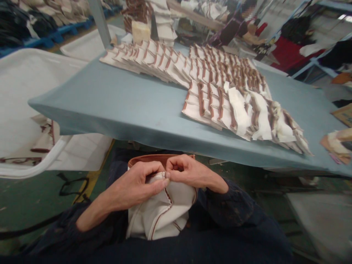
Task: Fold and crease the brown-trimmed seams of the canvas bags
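Note:
On my lap lies a white bag-like piece [162, 216] with brown piping along its seams and a brown band at its upper edge. My left hand [137, 183] pinches a folded bit of the white material between thumb and fingers. Right beside it, my right hand [189, 171] is closed, its thumb and fingertips pressed on the same seam. The two sets of fingertips touch or nearly touch at the piece's top. Whether a small tool or thread is between them cannot be made out.
Ahead stands a table with a blue-grey cover [123, 99]. Overlapping rows of white pieces with brown edging [209, 102] lie on it. At the left is a white plastic bin [52, 157] with pieces inside. Another person [233, 27] is at the back.

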{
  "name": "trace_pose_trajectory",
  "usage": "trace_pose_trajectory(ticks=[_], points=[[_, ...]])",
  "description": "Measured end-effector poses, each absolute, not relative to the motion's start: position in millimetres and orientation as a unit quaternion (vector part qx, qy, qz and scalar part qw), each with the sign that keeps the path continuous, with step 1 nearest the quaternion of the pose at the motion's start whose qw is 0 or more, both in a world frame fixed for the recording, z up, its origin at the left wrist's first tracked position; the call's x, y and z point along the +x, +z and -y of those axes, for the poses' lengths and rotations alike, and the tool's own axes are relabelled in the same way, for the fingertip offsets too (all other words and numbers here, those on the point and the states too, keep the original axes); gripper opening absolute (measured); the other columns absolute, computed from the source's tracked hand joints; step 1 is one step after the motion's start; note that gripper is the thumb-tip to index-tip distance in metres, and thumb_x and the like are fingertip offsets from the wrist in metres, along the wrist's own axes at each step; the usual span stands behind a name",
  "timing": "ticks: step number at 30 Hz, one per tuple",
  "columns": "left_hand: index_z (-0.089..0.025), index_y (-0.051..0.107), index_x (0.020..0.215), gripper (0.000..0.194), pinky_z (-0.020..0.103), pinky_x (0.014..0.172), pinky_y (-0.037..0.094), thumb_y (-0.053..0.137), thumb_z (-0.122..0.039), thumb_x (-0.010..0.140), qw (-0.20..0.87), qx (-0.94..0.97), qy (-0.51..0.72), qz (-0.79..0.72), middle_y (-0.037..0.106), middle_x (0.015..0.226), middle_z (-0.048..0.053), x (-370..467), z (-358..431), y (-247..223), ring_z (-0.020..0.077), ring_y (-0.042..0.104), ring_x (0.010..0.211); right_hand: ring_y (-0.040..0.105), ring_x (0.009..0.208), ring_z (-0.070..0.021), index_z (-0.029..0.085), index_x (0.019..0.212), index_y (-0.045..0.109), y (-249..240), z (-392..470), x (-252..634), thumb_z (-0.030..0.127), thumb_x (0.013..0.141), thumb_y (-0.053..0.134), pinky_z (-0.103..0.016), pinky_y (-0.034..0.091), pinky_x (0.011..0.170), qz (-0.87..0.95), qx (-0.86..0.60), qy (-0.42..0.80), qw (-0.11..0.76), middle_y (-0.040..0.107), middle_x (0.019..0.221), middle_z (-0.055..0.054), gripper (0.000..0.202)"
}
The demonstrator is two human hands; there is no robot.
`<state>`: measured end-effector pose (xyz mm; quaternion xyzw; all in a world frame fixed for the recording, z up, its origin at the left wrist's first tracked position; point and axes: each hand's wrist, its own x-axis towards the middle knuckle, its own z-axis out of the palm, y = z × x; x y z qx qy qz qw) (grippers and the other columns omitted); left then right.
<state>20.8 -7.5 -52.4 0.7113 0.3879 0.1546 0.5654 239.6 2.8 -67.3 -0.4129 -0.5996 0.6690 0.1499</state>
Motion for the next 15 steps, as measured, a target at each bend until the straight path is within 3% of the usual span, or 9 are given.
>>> trace_pose_trajectory(ticks=[6, 15], points=[[-0.019, 0.057, 0.074, 0.021, 0.026, 0.057, 0.032, 0.054, -0.033, 0.089, 0.567, 0.707, 0.144, -0.397, 0.048, 0.068, -0.006, 21.6, 6.6, -49.8, 0.0125, 0.042, 0.062, 0.035, 0.062, -0.0086, 0.018, 0.075, 0.057, -68.9, -3.5, 240.8, 0.068, 0.079, 0.082, -0.024, 0.025, 0.055, 0.584, -0.415, 0.681, 0.153, 0.047, 0.066, 0.007, 0.056], [-0.02, 0.056, 0.073, 0.02, 0.027, 0.059, 0.031, 0.053, -0.034, 0.087, 0.574, 0.701, 0.133, -0.403, 0.046, 0.068, -0.006, 21.3, 5.6, -53.9, 0.013, 0.041, 0.063, 0.035, 0.061, -0.0092, 0.018, 0.075, 0.057, -70.1, -3.9, 241.6, 0.074, 0.079, 0.078, -0.024, 0.025, 0.054, 0.588, -0.42, 0.676, 0.145, 0.047, 0.066, 0.006, 0.06]])
